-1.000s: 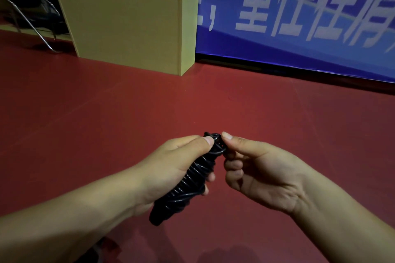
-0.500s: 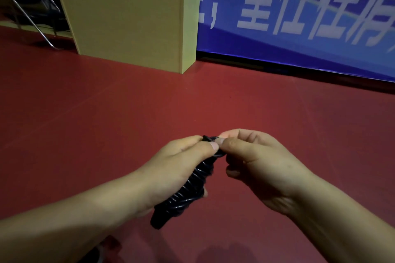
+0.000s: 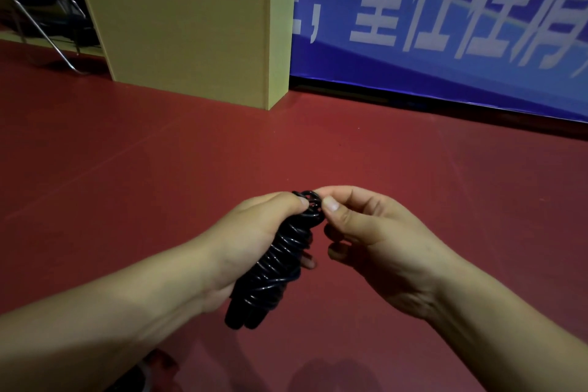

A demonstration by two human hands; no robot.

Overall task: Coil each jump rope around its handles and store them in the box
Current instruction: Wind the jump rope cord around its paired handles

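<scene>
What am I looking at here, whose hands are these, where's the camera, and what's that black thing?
There is no machine: a person wears a camera on the head, so you look down at their own two hands over a red floor. The left hand grips a black jump rope, coiled in loops around its handles. The right hand pinches the coil's top end, probably tucking in the last loop. Farther back, a pale wooden box stands on the floor before a blue banner with white characters. A metal chair frame shows at far left.
</scene>
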